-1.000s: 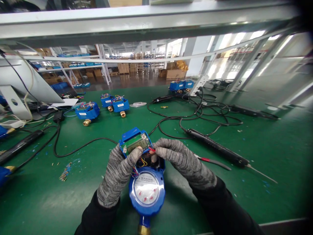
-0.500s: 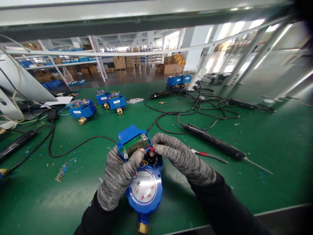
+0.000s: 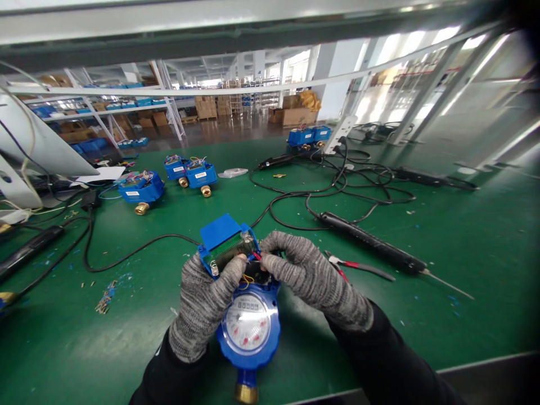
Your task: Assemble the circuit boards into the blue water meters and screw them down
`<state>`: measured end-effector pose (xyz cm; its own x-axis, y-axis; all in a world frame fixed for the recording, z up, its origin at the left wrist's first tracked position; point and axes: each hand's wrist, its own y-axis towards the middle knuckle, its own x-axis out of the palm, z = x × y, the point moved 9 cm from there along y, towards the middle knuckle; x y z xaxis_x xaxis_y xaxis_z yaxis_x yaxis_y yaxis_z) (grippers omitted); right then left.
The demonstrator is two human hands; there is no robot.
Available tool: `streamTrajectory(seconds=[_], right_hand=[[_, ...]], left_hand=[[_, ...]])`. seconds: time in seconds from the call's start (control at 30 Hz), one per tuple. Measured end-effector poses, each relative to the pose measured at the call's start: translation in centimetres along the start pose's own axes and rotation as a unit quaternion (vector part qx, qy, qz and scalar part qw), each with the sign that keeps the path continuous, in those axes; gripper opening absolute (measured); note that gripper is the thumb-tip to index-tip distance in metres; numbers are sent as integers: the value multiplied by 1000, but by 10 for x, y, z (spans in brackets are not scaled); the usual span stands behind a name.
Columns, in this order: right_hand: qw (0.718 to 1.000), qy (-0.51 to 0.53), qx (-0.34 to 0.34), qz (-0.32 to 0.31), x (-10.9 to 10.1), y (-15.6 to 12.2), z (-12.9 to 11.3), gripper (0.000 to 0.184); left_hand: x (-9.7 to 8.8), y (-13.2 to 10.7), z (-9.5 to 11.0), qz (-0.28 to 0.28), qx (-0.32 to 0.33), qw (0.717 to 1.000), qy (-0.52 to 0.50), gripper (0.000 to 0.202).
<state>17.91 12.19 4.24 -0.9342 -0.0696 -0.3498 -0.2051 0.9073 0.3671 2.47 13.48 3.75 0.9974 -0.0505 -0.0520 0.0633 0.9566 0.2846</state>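
A blue water meter with a round dial and a brass end lies in front of me, its electronics housing open. My left hand, in a grey knit glove with a bare thumb tip, is closed round the display unit, which carries a circuit board and a screen. My right hand, gloved alike, pinches thin red wires at the unit's right edge. Yellow wires show below, between unit and dial. The inner side of the housing is partly hidden by my fingers.
Right of my hands lie red-handled pliers and a black soldering iron with tangled cables. Farther back are several blue meters and a white power strip. Metal clippings are scattered at left.
The display unit has tipped, and the digits on its screen are no longer readable. My right hand has shifted slightly left, uncovering more of the pliers.
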Motion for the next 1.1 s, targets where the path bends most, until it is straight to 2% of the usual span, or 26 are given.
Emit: streamTrajectory(seconds=[0.1, 0.2, 0.43, 0.6, 0.77, 1.1], right_hand=[[995, 83, 40, -45, 7, -1, 10, 12], [991, 108, 51, -56, 10, -1, 15, 15], [1000, -9, -11, -20, 0, -2, 5, 8], [999, -30, -3, -30, -2, -2, 8, 6], [997, -61, -42, -25, -3, 0, 7, 5], [992, 112, 17, -49, 1, 1, 25, 16]], left_hand=[[0, -1, 0, 2, 1, 1000, -1, 28], [2, -3, 2, 7, 2, 1000, -1, 27], [5, -4, 1, 1, 8, 1000, 24, 20], [3, -5, -3, 0, 22, 998, 53, 19], [3, -3, -3, 7, 9, 1000, 23, 20], [10, 0, -2, -40, -23, 997, -55, 25]])
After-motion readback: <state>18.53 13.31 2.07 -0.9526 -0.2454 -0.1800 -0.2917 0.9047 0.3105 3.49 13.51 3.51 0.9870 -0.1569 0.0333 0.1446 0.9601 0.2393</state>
